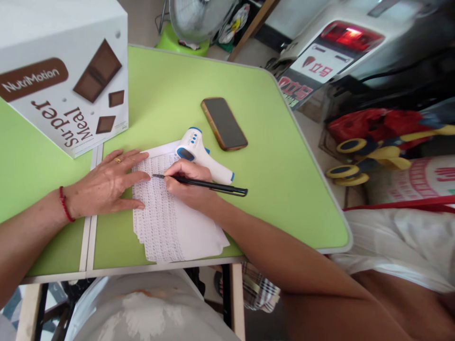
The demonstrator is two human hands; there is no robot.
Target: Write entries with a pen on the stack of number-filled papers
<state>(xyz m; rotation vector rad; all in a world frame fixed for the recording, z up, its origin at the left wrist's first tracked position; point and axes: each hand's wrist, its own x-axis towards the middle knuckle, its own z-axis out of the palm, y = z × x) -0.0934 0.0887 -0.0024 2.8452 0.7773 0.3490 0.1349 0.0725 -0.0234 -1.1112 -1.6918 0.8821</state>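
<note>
My right hand (pixel 188 182) grips a black pen (pixel 213 183), its tip low over a stack of white paper sheets (pixel 199 232). Rows of small handwriting cover the left part of the top sheet. With fingers spread, my left hand (pixel 110 184) lies flat at the sheets' left edge, fingertips on the paper. It wears a ring, and a red cord bracelet (pixel 65 204) circles the wrist. Just beyond my right hand, a white and blue infrared thermometer (pixel 206 158) lies partly across the top of the sheets.
A phone in a brown case (pixel 224 124) lies on the green folding table (pixel 284 189). A large white NutriMotion box (pixel 103 28) stands at the far left. Beyond the table are a fan (pixel 199 19) and a white vehicle with a red tail light (pixel 351 35).
</note>
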